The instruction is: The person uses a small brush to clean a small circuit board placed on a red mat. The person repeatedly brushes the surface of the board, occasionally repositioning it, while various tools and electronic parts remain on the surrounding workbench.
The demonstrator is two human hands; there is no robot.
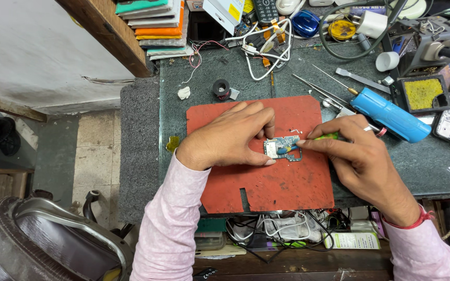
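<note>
Red mat [287, 182]: L hand [233, 138] flat pinning circuit board [283, 147]; R hand [358, 153] pinching tool [325, 137].

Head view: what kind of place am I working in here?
Probably a small electronics repair bench: a circuit board on a red work mat, a soldering-tip cleaning sponge and tweezers nearby.

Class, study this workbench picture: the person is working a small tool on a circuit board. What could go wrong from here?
1. The left hand steadies the small blue-green circuit board only by its edge; it might slide on the red rubber mat.
2. The right hand presses a green-handled tool onto the board; a slip could scratch components.
3. The blue cylindrical power tool lies near the right hand and could be knocked.
</note>
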